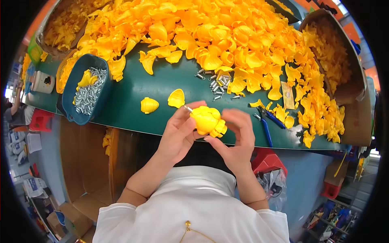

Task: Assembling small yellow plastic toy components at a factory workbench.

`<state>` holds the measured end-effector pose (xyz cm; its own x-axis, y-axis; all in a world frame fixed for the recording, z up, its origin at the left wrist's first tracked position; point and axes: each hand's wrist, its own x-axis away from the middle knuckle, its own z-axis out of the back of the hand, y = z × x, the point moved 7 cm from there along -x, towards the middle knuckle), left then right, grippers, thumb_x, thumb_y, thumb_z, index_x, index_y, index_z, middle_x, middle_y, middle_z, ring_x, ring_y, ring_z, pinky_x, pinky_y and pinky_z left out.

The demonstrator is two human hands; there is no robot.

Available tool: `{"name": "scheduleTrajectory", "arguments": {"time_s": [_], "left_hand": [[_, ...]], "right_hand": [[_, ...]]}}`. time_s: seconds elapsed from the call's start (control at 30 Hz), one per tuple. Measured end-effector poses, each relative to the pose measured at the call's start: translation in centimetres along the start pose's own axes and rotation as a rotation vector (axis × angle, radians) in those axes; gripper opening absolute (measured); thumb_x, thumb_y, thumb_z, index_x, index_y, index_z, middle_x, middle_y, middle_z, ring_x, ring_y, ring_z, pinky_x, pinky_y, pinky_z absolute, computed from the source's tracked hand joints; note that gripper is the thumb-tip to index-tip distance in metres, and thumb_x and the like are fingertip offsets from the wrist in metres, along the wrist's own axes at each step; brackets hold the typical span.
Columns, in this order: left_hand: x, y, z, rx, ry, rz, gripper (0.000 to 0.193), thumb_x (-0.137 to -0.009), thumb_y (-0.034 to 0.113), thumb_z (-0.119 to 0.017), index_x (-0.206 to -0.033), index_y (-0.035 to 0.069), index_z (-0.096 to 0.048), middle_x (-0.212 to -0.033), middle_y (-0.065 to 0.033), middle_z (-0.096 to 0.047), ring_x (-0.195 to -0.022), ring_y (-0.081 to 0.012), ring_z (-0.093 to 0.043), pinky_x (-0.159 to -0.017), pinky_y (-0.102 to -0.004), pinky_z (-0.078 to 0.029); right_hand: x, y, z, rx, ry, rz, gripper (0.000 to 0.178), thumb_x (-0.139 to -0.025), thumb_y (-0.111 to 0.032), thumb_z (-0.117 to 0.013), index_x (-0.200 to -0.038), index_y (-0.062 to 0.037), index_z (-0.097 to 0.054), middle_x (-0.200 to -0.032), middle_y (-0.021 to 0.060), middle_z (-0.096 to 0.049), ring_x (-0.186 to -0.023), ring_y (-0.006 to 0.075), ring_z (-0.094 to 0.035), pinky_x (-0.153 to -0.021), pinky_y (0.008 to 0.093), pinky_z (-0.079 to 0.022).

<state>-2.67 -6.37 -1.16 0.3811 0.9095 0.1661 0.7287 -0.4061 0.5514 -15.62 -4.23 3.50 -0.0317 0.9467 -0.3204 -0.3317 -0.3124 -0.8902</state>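
Just above the table's near edge, a rounded yellow plastic piece (205,120), shaped like a small figure, is held between my hands. My left hand (177,134) is closed on its left side, thumb and fingers against it. A short metal pin or spring (188,108) pokes out by the left fingertips. Curved round the right end, my right hand (238,137) has its thumb under the piece and its fingers blurred by motion. Beyond my left hand lie a yellow egg-shaped part (149,105) and a hollow yellow shell (176,98).
A big heap of yellow plastic parts (227,36) covers the back of the green table (125,109). Small metal springs (219,85) lie before it. At left stands a blue bin (106,87) of metal pieces; at right, blue-handled pliers (266,131) and a cardboard box (356,109).
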Motion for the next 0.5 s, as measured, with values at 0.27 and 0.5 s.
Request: {"name": "scheduleTrajectory", "arguments": {"time_s": [0.27, 0.5], "left_hand": [[0.2, 1.5, -0.2, -0.435, -0.073, -0.247, 0.057, -0.075, 0.031, -0.074, -0.117, 0.001, -0.049, -0.116, -0.0149, -0.054, -0.109, -0.0219, -0.054, -0.093, -0.0347, -0.044], [0.9, 1.9, 0.1, -0.453, 0.027, -0.286, 0.055, -0.073, 0.033, -0.076, -0.11, 0.001, -0.052, -0.109, -0.0132, -0.056, -0.104, -0.0213, -0.055, -0.091, -0.034, -0.045]], "right_hand": [[0.2, -1.3, 0.2, 0.022, 0.081, 0.218, 0.041, -0.059, 0.002, -0.078, -0.095, 0.0021, -0.058, -0.094, 0.0131, -0.06, -0.084, 0.0208, -0.06, -0.07, 0.0265, -0.049], [0.2, -0.7, -0.6, -0.186, 0.007, 0.069, 0.042, -0.06, 0.001, -0.079, -0.097, 0.0029, -0.059, -0.089, 0.0102, -0.059, -0.082, 0.0164, -0.06, -0.073, 0.0259, -0.053]]}}
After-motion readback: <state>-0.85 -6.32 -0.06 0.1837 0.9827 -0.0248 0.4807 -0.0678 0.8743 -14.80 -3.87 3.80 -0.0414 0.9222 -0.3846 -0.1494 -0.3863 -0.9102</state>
